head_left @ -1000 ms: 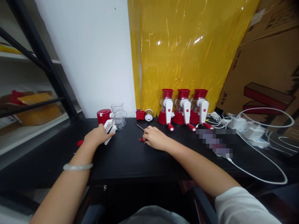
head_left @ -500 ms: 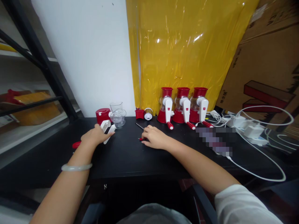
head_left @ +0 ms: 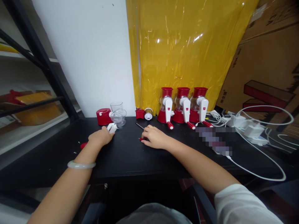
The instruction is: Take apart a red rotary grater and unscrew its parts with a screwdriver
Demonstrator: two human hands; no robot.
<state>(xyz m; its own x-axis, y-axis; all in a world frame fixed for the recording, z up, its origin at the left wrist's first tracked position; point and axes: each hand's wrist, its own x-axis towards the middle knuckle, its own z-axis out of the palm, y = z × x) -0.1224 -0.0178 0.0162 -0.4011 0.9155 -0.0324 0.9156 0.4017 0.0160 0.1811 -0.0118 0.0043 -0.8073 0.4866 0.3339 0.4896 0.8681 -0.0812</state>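
Observation:
My left hand [head_left: 99,137] is closed around white plastic crank-handle pieces [head_left: 112,127], their ends showing past the fingertips. A red grip [head_left: 83,145] lies beside that wrist; whether it joins the white pieces is hidden. Just beyond stand a red base [head_left: 104,116] and a clear plastic grater body [head_left: 118,115]. My right hand [head_left: 153,137] rests on the table with curled fingers on a screwdriver [head_left: 140,126], whose thin metal shaft points away to the left. A small red piece with a metal pin [head_left: 140,139] pokes out by the same fingers.
Three red-and-white rotary graters [head_left: 183,105] stand along the back of the black table [head_left: 121,161]. Near them are a red part [head_left: 139,114] and a grater drum [head_left: 148,114]. White cables and chargers [head_left: 252,130] and a blurred-out phone [head_left: 213,141] occupy the right side.
My left hand has shifted right and slightly away, bringing the two white pieces together in its grip; they were apart before. The red grip moved right too. My right hand stayed still.

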